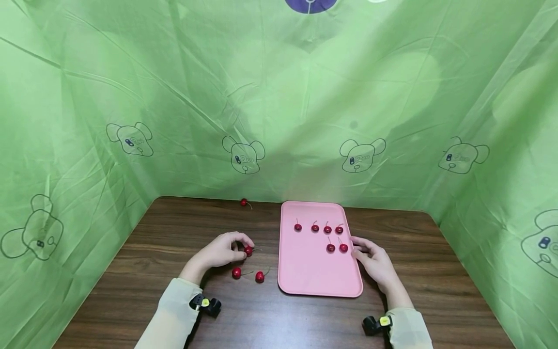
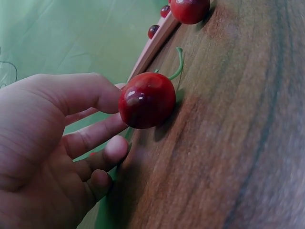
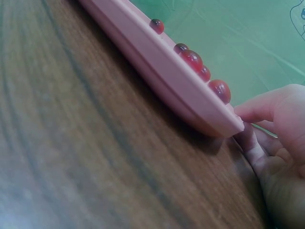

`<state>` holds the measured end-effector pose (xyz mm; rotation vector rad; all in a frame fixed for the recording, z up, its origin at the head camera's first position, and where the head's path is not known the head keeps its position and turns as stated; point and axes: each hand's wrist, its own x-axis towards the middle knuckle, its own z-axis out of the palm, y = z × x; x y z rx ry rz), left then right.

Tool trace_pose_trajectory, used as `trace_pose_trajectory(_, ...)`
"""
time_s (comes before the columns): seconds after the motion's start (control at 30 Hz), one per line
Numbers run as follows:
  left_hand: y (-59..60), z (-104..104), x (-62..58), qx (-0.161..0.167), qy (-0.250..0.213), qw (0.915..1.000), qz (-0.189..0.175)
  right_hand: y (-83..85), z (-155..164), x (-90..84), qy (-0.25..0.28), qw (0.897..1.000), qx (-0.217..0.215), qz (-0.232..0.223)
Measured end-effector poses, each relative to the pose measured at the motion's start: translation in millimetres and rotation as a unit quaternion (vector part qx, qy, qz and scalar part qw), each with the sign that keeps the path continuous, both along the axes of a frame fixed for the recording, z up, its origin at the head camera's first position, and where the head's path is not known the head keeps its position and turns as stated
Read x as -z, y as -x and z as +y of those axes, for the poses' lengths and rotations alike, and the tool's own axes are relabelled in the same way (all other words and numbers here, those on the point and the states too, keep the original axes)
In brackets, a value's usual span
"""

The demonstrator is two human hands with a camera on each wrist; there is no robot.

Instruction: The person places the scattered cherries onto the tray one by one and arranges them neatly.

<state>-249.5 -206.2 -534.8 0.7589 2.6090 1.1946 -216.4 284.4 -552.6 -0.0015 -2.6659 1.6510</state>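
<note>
In the head view my left hand [image 1: 224,249] pinches a red cherry [image 1: 248,250] between thumb and fingertips, low over the wooden table. Two more cherries with green stems lie nearer me, a left one [image 1: 236,273] and a right one [image 1: 259,277]. The left wrist view has a large cherry [image 2: 147,100] in front of the left fingertips, hiding their grip. On the right, my right hand [image 1: 377,264] holds the right edge of a pink tray [image 1: 318,281]. In the right wrist view its thumb and fingers [image 3: 259,109] meet the tray's rim.
Several cherries [image 1: 327,229] sit on the tray's upper half, stems mostly pointing away. One cherry [image 1: 244,201] lies at the table's far edge. Green printed cloth [image 1: 301,160] hangs behind and beside the dark wooden table [image 1: 261,320].
</note>
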Motion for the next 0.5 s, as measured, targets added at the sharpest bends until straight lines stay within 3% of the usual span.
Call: trace_pose_trajectory(0.5, -2.2, 3.5, 1.1, -0.007, -0.004, 1.0000, 0.003, 0.4, -0.7, -0.1, -0.006, 1.000, 0.005, -0.004)
